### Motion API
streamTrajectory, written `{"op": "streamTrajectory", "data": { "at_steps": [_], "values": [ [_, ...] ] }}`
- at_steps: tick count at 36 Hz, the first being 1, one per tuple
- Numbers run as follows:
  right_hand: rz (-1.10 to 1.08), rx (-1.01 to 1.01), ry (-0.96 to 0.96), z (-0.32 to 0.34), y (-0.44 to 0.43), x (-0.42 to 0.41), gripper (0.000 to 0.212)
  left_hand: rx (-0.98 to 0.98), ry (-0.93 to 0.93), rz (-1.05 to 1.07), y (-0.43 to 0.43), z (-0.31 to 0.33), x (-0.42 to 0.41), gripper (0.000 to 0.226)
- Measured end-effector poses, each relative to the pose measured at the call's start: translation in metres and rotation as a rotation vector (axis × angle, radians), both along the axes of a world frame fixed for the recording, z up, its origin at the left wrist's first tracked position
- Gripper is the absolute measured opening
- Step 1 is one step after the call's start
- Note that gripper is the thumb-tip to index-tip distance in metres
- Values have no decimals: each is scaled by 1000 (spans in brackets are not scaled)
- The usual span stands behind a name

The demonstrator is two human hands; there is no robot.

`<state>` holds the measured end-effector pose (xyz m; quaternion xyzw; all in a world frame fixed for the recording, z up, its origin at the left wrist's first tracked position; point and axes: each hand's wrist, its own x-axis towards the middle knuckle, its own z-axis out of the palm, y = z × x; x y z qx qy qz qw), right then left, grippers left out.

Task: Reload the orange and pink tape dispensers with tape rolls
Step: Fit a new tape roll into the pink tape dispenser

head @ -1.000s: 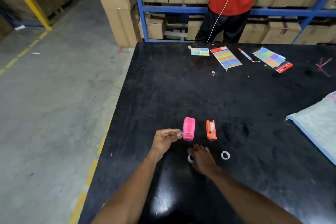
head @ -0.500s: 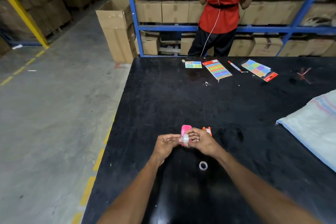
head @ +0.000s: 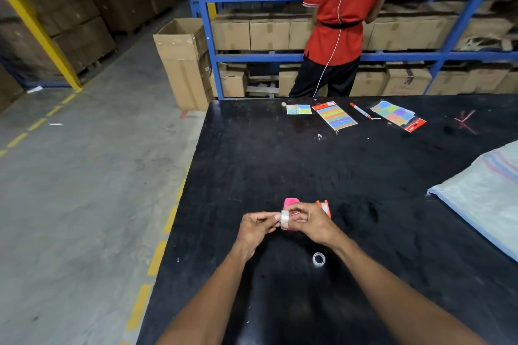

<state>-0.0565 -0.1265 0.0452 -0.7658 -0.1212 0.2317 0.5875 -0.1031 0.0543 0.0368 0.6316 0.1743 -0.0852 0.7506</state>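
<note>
A clear tape roll (head: 285, 218) is pinched between my left hand (head: 257, 228) and my right hand (head: 309, 221), just above the black table (head: 280, 162). Right behind the roll stands the pink dispenser (head: 291, 202), mostly hidden by my fingers. The orange dispenser (head: 323, 207) stands to its right, with my right hand covering its lower half. A second tape roll (head: 318, 259) lies flat on the table, near my right wrist.
Colourful sticker sheets (head: 335, 116), a red marker (head: 360, 110) and a card (head: 298, 109) lie at the far edge. A white woven sack (head: 487, 196) covers the right side. A person in a red shirt (head: 344, 8) stands at blue shelving behind the table.
My right hand picked one tape roll up off the table and brought it to my left hand in front of the pink dispenser. The view has tilted upward.
</note>
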Motion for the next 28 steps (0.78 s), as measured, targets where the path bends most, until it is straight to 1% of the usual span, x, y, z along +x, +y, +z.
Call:
{"op": "streamTrajectory", "data": {
  "at_steps": [8, 17, 23, 25, 28],
  "values": [
    [-3, -31, -13, 0, 2, 1, 32, 78, 22, 33, -3, -5, 4, 10],
    [-4, -67, 16, -1, -1, 10, 29, 24, 30, 66, -11, -10, 11, 11],
    [39, -103, 50, -17, -8, 18, 24, 21, 95, 66, -15, -31, 16, 12],
    [52, -120, 34, -22, -10, 22, 23, 0, 123, 44, -17, -36, 19, 6],
    [28, -131, 21, -31, -14, 30, 23, -12, 149, 15, -18, -46, 27, 10]
  ]
}}
